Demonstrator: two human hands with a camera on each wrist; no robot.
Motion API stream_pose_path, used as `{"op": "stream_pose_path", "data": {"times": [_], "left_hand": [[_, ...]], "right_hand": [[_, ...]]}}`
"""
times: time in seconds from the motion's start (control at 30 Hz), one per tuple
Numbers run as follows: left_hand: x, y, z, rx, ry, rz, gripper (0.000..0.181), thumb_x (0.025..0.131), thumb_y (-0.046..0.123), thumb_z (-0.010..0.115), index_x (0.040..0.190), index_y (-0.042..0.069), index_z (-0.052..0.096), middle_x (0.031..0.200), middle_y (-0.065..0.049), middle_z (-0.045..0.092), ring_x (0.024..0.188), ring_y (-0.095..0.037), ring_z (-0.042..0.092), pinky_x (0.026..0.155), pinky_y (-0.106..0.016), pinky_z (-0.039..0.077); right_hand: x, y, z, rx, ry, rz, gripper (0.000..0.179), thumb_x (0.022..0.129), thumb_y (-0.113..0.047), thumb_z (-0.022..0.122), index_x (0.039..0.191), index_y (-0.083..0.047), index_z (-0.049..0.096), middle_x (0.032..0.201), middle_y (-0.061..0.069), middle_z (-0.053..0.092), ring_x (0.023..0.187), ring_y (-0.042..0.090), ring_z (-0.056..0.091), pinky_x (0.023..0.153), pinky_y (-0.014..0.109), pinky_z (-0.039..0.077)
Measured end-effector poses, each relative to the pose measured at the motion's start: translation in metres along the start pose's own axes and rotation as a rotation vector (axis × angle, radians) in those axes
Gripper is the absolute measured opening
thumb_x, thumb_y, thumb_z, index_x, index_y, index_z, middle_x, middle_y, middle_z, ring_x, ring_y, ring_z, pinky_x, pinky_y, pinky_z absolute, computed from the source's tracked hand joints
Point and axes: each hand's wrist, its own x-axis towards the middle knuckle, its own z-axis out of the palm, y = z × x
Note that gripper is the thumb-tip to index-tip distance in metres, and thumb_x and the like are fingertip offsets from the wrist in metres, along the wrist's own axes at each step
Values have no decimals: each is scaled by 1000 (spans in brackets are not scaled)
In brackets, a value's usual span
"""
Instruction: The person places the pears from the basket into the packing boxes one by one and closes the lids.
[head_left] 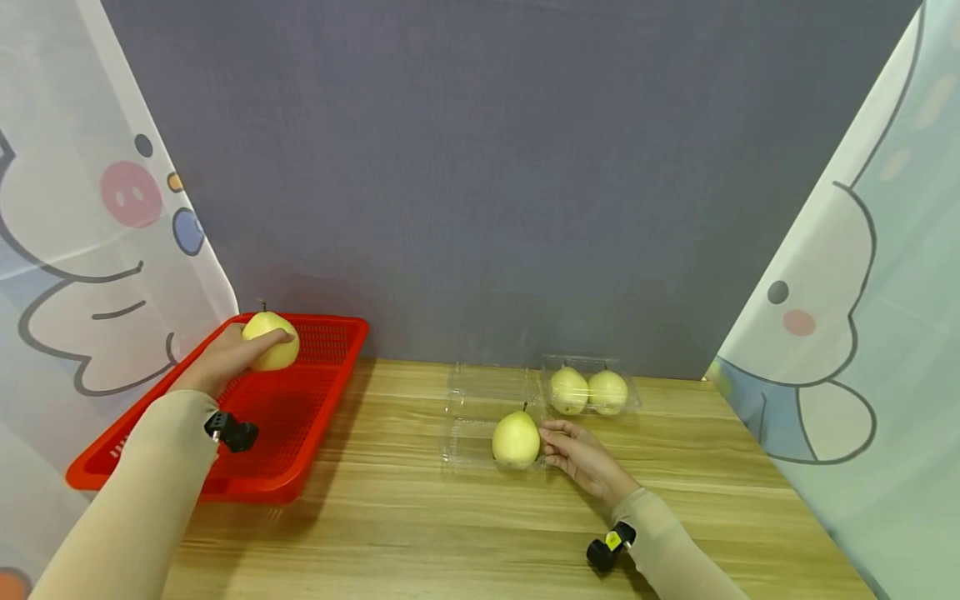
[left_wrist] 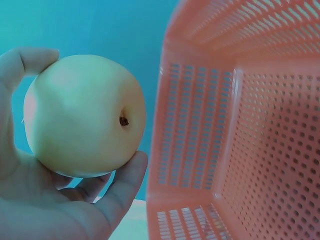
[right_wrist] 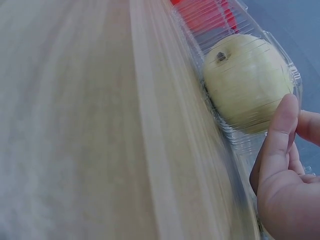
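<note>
My left hand (head_left: 219, 360) grips a pale yellow pear (head_left: 276, 354) over the red plastic basket (head_left: 330, 417). In the left wrist view, thumb and fingers curve round the pear (left_wrist: 85, 117), whose dark-centred hollow faces the basket wall (left_wrist: 192, 125). On the table, an open clear plastic box (head_left: 468, 437) has its lid tipped back and one pear (head_left: 516, 439) in its right part, stem up. The right hand (head_left: 583, 460) pinches this box's right edge, beside the pear. Close up in the right wrist view, the fingertips meet at the rim next to the pear (right_wrist: 245, 82).
Behind the right hand stands a second clear box (head_left: 628, 403) holding two pears (head_left: 588, 391). The wooden table (head_left: 420, 533) ends at a grey backdrop (head_left: 465, 183). Printed cloth panels (head_left: 810, 333) flank both sides, and the basket sits against the left one.
</note>
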Motion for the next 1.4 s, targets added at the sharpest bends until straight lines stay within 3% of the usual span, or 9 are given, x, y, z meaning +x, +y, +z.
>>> {"op": "stream_pose_path", "data": {"times": [0.17,0.37,0.47,0.7,0.9,1.13,1.4], "left_hand": [[-5,9,1,0,-3,24,47,97,54,56,92,7,58,73,1,52,73,-20,49,68,-36,43],[-12,20,6,-9,6,38,46,97,53,57,92,8,56,71,4,52,72,-19,48,70,-36,42],[-15,25,9,5,10,54,50,96,54,57,98,5,55,76,0,53,77,-21,49,71,-37,42],[-21,32,16,11,-25,16,68,95,62,53,125,3,37,114,-16,41,104,-30,39,80,-42,39],[-22,35,20,6,-48,37,73,96,61,53,134,2,33,121,-16,39,109,-30,38,83,-43,39],[-23,42,26,42,-44,-9,95,92,68,53,149,-1,19,133,-20,36,120,-39,35,88,-49,41],[-23,48,37,40,-70,23,93,93,65,55,150,1,20,135,-19,36,122,-39,36,91,-50,40]], "right_hand": [[0,1,0,1,-8,-6,37,104,-10,53,134,10,41,97,4,57,80,8,57,70,18,53],[1,0,1,1,0,-2,38,104,-10,54,134,9,40,98,4,56,81,8,57,70,17,53],[1,0,1,-1,2,-2,39,104,-11,54,134,10,39,98,4,56,81,8,56,70,17,53],[0,1,1,1,-3,-4,42,104,-10,54,136,11,37,97,4,56,81,8,57,70,17,53],[1,1,1,-1,3,-6,42,104,-11,54,136,11,37,98,4,56,81,8,56,70,17,52],[2,2,0,-15,24,0,41,104,-12,55,135,10,40,98,4,56,81,9,56,70,18,52],[4,4,0,-5,37,3,40,103,-11,56,134,9,40,98,4,56,80,8,57,69,18,53]]}}
